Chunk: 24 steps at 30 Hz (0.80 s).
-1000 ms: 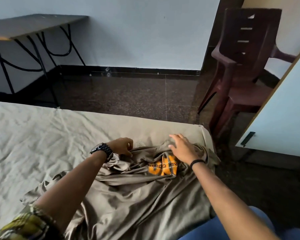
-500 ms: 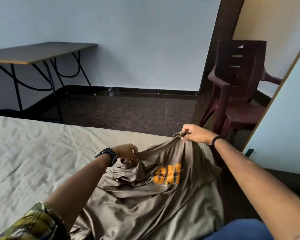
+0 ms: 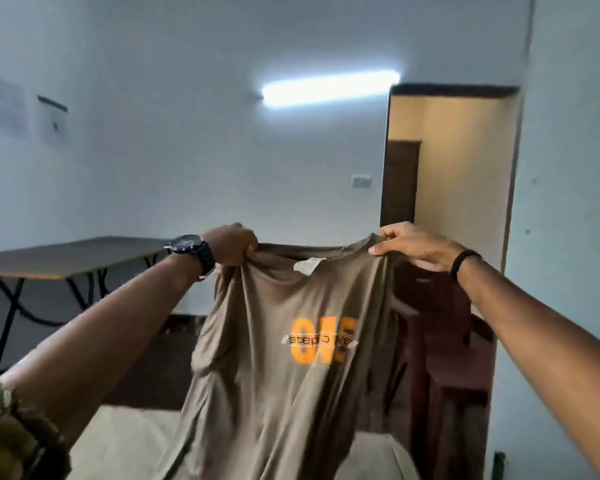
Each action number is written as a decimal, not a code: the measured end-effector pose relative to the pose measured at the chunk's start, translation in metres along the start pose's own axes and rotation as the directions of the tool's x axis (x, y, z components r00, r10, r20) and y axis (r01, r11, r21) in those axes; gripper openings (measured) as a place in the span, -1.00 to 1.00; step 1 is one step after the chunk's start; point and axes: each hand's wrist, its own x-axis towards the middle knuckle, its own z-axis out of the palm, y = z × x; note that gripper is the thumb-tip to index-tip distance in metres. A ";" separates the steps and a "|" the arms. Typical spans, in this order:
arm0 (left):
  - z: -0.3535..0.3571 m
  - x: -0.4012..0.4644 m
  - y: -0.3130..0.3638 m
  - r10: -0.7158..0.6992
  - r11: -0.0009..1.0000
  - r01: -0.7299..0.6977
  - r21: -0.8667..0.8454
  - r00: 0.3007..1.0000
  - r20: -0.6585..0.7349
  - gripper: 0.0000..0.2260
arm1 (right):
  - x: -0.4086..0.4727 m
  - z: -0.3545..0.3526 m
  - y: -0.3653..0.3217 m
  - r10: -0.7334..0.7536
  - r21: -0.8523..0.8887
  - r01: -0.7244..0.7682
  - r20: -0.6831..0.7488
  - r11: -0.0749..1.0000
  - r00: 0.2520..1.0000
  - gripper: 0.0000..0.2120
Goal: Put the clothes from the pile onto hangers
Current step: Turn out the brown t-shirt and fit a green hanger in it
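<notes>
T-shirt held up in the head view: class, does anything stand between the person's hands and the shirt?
Nothing visible does. The left hand and right hand both grip the T-shirt directly at its shoulders, beside the collar. No hanger is in view.

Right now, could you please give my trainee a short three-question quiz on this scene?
1. True or false: the shirt hangs from a hanger.
2. What grips the shirt's top? A) left hand only B) both hands C) right hand only
3. Fill in: the print on the shirt is ____ in colour.

Key: 1 false; 2 B; 3 orange.
</notes>
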 end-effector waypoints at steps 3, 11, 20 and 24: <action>-0.060 0.013 -0.013 -0.076 0.988 0.058 -0.143 0.989 -0.125 -0.64 | -0.001 -0.026 -0.042 -0.079 0.001 0.080 -0.139 0.997 0.987 -0.72; -0.152 0.004 0.004 -0.251 0.894 0.064 -0.443 0.892 -0.376 -0.59 | -0.008 -0.044 -0.128 -0.407 -0.317 0.286 -0.439 0.904 0.801 -0.85; -0.198 -0.024 0.000 -0.126 0.988 0.063 -0.139 0.851 -0.509 -0.89 | -0.027 -0.052 -0.154 -0.312 -0.083 0.310 -0.467 0.947 0.827 -0.88; -0.217 -0.021 0.012 -0.269 0.942 0.072 -0.327 0.744 -0.612 -0.81 | -0.040 -0.052 -0.172 -0.392 -0.021 0.406 -0.314 0.914 0.865 -0.75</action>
